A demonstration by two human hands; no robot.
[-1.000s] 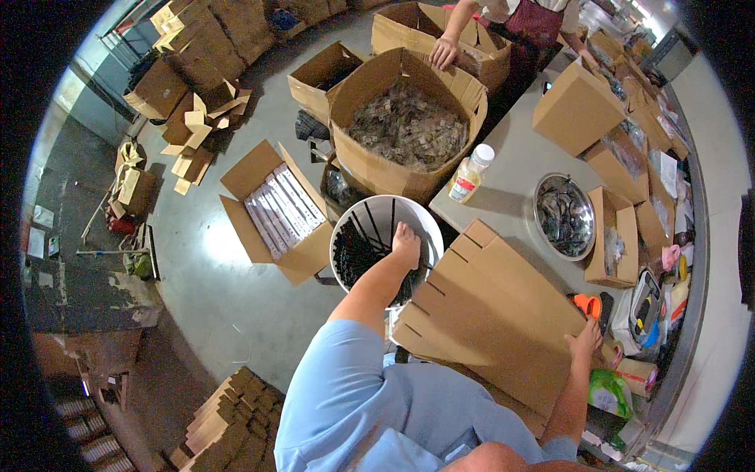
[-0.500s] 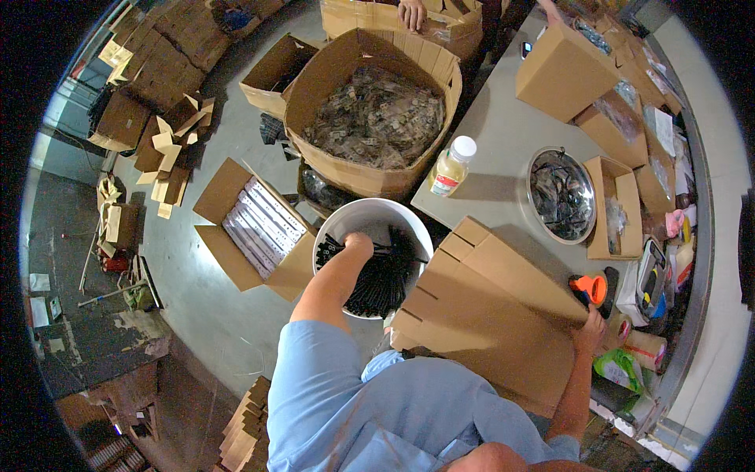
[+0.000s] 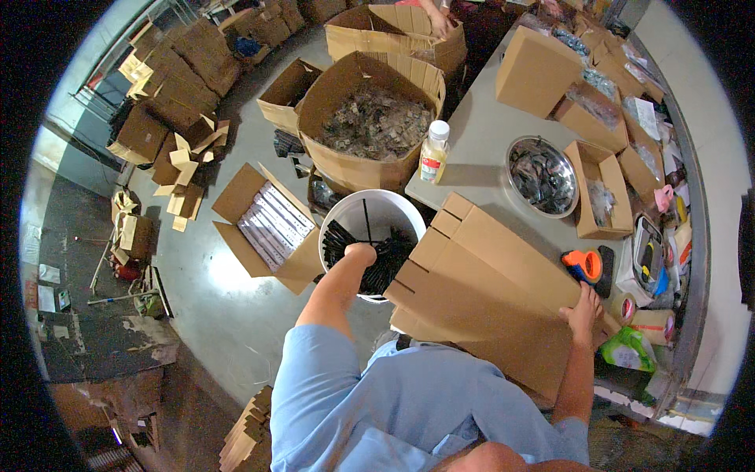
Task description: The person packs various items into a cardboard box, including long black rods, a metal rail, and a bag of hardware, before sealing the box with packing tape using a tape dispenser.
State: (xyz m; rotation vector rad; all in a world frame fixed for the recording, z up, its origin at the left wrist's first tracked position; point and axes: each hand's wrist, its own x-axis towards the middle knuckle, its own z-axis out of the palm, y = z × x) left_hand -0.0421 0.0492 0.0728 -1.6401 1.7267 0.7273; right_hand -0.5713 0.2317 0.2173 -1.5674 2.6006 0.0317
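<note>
My left hand [image 3: 361, 253] is down inside a white bucket [image 3: 331, 223], closed around some of the thin black strips [image 3: 384, 269] there. Its fingertips are hidden among them. One black strip stands up from beside the hand toward the far wall of the bucket. My right hand [image 3: 582, 315] lies with fingers and thumb apart on the right edge of a folded brown cardboard box [image 3: 487, 291]. That flat cardboard slants across the table corner, right of the bucket. Just beyond the right hand sits an orange and black tape dispenser [image 3: 583, 266].
A carton of white strips [image 3: 271, 224] stands left of the bucket. Behind is a large carton of small bagged parts [image 3: 373, 126]. On the table [image 3: 472, 149] are a bottle [image 3: 433, 153], a steel bowl [image 3: 541, 177] and small cartons. Another person's hand [image 3: 440, 23] reaches over a far carton.
The view has shifted slightly. My left hand has turned among the black strips, and one strip now stands up. My right thumb has spread over the cardboard. The other person's hand has moved right.
</note>
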